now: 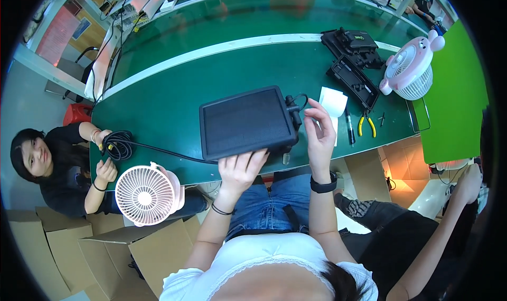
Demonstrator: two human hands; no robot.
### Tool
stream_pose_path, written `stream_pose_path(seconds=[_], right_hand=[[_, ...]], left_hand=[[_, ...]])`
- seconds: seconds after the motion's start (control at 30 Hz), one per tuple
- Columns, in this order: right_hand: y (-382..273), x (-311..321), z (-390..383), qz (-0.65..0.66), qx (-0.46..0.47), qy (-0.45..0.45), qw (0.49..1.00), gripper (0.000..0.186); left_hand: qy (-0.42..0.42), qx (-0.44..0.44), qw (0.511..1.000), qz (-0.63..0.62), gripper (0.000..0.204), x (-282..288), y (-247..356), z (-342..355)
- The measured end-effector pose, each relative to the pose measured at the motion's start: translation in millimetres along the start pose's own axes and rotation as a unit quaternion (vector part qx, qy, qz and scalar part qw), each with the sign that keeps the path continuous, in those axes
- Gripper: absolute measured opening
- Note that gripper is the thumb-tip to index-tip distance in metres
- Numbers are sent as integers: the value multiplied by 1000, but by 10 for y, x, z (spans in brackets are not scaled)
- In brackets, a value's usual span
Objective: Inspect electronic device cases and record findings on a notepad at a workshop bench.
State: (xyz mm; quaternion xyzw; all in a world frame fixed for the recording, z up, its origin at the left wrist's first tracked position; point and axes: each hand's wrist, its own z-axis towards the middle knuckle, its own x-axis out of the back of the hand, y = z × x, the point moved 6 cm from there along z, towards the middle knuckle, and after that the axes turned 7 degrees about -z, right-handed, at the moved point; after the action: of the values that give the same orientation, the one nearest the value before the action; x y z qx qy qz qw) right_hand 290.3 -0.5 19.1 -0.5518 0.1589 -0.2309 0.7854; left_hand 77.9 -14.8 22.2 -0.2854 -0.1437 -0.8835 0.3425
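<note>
Pink fan (145, 196) near black panel (245, 122)

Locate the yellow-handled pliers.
In the head view, the pliers lie right of the right hand, between the open black box and the near edge of the green table.

Pale-pink round fan (145, 196), cardboard boxes (165, 256), bright green board (458, 100)

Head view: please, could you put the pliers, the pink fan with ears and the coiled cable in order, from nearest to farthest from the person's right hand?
From the right hand:
1. Pliers: close, on its right.
2. Pink fan with ears: farther right, toward the back.
3. Coiled cable: far over on the left.
</note>
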Motion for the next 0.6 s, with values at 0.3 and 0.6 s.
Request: stream_pose_path(seconds=[0.3,0.6], right_hand=[[301,-114,52,127,-71,-4,989,21],[359,-265,23,247,-104,-15,963,21]], left_hand=[[-13,-36,998,-59,41,-8,-80,303],[0,-65,996,-65,45,40,-213,166]])
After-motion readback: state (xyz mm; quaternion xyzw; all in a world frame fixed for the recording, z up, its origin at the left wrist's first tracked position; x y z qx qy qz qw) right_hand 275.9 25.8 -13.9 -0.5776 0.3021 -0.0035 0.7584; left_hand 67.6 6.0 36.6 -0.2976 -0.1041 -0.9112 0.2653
